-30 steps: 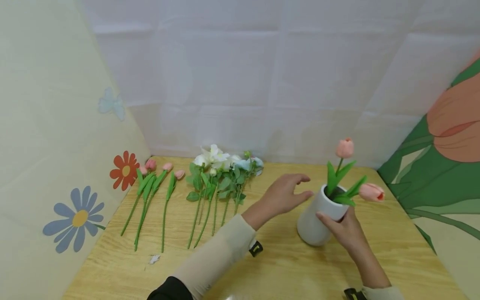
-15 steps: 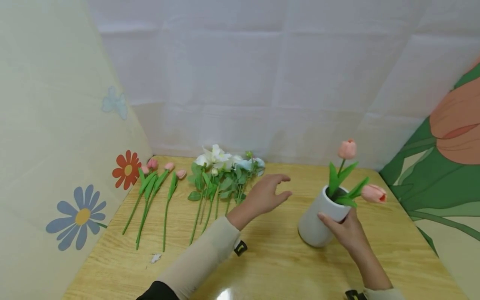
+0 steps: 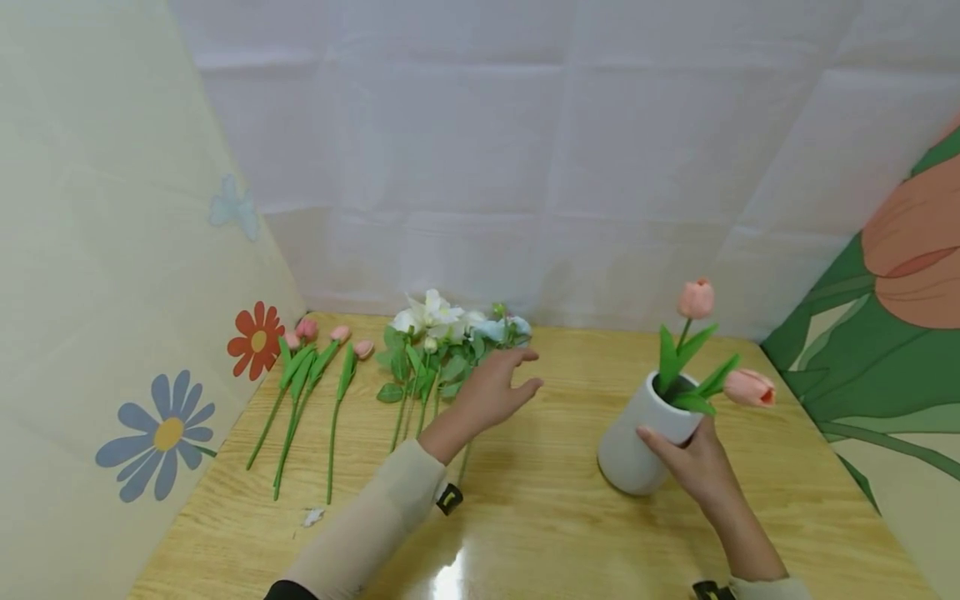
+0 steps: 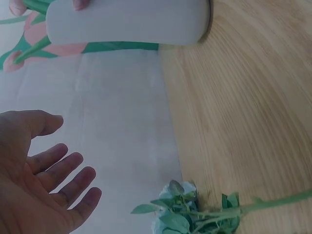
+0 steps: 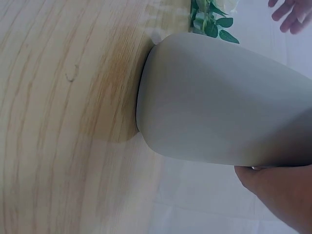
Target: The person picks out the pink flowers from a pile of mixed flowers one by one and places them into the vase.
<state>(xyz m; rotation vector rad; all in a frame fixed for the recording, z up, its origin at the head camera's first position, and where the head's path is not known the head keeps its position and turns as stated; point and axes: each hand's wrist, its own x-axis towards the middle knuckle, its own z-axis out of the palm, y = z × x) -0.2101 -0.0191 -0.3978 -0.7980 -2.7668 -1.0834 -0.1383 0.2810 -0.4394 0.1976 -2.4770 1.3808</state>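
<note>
My right hand (image 3: 693, 462) grips a white vase (image 3: 637, 446) near its top, thumb on the front side. Two pink tulips stand in the vase: one tulip (image 3: 697, 298) points up, the other tulip (image 3: 748, 388) leans out to the right. In the right wrist view the vase (image 5: 219, 102) fills much of the picture, its base at the wooden surface. My left hand (image 3: 487, 392) is in the air with nothing in it, fingers apart and slightly bent. It overlaps the stems of the white and pale blue flowers (image 3: 435, 317) in the head view.
Several pink tulips (image 3: 300, 367) lie at the left of the wooden table (image 3: 555, 517). A small white scrap (image 3: 312, 517) lies near them. Behind the table hangs a white cloth (image 3: 435, 150), with flower-printed panels at both sides.
My left hand has moved away from the vase, leftward to the white and pale blue flowers. The right hand keeps its hold on the vase, nearly still.
</note>
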